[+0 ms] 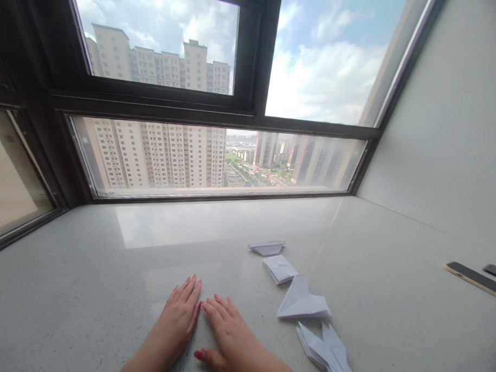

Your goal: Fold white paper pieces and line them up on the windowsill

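My left hand lies flat on the pale speckled sill, its fingers stretched out and pointing away from me. Just to its right, my right hand also rests palm down, fingers extended and thumb apart. Neither holds anything, and the fingertips come close together in the middle. To the right of my right hand, folded white paper pieces run in a slanting row: a flat boat-like fold, a small square fold, a winged fold and, nearest me, a pointed, layered fold.
The glossy stone sill reaches back to a dark window frame, with tall buildings outside. A white wall bounds the right side. A long dark object with a light edge and another dark item lie at the far right.
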The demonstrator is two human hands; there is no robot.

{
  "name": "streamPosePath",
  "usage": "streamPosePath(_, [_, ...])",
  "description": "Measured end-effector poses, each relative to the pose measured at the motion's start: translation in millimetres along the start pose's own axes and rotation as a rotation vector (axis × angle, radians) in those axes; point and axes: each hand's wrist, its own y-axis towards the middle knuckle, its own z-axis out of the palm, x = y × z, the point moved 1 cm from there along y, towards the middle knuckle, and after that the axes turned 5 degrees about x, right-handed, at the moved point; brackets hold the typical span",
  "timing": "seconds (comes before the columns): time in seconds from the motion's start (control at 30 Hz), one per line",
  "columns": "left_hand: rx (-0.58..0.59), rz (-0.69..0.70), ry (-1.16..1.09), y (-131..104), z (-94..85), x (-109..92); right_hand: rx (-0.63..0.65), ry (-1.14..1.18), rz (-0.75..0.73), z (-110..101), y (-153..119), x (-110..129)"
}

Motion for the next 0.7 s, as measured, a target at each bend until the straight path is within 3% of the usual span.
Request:
streamPosePath(0.23, [-0.064,0.023,-0.01,0.8,6.9,3.9,-0.001,-0.005,-0.002,1.0,0.3,-0.7])
streamPosePath(0.53, [0.0,0.002,0.003,0.5,2.2,1.9,0.002,-0.002,0.006,2.9,1.6,-1.9])
streamPosePath(0.7, [-0.043,0.011,-0.006,0.1,5.6,3.1,0.007,-0.007,0.01,2.2,2.0,-1.4])
